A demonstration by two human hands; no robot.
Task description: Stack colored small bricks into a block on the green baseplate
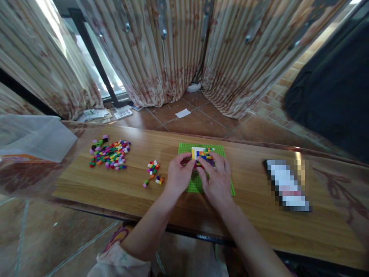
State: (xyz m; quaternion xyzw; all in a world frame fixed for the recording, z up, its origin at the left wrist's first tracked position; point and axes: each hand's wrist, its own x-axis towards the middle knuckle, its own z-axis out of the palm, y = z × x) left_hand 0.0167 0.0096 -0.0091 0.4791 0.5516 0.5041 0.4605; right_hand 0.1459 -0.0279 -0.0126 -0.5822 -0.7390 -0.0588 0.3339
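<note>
A green baseplate (219,151) lies flat on the wooden table (253,215), with a patch of white, yellow, red and blue small bricks (202,152) built on its far half. Both my hands rest on the plate. My left hand (178,175) has its fingers curled, with the fingertips pinched at the near left edge of the brick patch. My right hand (216,179) lies over the plate's middle, its fingers pressed down on the near bricks. What the fingertips hold, if anything, is hidden.
A big pile of mixed coloured bricks (111,153) lies at the table's left, a smaller scatter (153,172) nearer my left hand. A clear plastic box (31,138) stands at far left. A blurred dark flat object (288,184) lies at right. Curtains hang behind.
</note>
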